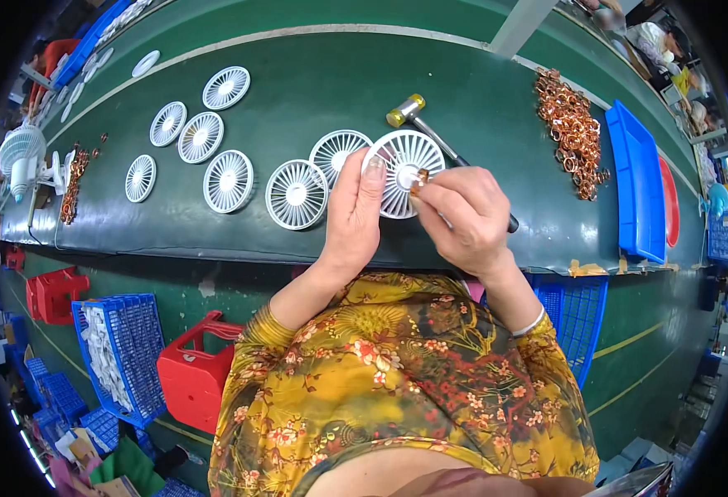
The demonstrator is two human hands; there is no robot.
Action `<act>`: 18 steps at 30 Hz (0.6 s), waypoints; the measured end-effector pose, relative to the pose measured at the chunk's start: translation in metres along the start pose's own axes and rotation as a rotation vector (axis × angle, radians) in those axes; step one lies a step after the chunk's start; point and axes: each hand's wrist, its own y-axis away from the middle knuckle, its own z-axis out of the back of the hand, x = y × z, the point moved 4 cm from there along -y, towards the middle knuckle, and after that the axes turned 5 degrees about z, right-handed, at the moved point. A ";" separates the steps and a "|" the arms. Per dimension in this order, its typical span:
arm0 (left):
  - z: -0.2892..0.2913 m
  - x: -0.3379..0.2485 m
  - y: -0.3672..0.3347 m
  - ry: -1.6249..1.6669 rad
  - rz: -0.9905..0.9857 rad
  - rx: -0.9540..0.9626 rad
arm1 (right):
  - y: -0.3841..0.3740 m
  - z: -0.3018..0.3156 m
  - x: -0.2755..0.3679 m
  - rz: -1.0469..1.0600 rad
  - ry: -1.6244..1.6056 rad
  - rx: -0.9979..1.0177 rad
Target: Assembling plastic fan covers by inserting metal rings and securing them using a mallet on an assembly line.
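My left hand [355, 211] grips the rim of a round white spoked grille [408, 157], thumb on its face and fingers behind. A small copper-coloured ring [419, 180] is pinched in my right hand [467, 219], close to the grille's hub. Behind that hand lies a mallet [408, 108] with yellow faces and a black handle, its grip partly covered. Two more white grilles lie on the table just left of my left hand, a near one [297, 195] and a farther one [341, 156] partly hidden by the hand.
Several white grilles [229, 181] lie farther left on the green table [314, 83]. A heap of copper rings [573, 132] sits at the right, beside a blue tray [635, 182]. A fan [22, 157] stands at far left. Below are a red stool [194, 373] and a blue crate [136, 356].
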 end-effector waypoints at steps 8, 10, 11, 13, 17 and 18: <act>-0.002 0.008 0.011 -0.060 -0.044 -0.066 | 0.000 -0.025 0.000 -0.269 -0.006 0.217; -0.001 0.013 0.013 -0.105 -0.078 -0.080 | 0.004 -0.027 0.002 -0.293 -0.003 0.190; -0.001 0.013 0.012 -0.106 -0.074 -0.054 | 0.013 -0.029 0.000 -0.319 -0.015 0.174; -0.008 0.012 0.008 0.159 -0.003 -0.020 | 0.014 -0.026 0.000 -0.329 0.060 0.058; -0.007 -0.001 0.001 0.470 0.191 0.130 | 0.004 -0.006 -0.001 -0.146 0.154 0.066; -0.004 -0.004 0.002 0.454 0.182 0.183 | 0.002 0.000 -0.002 -0.135 0.121 0.127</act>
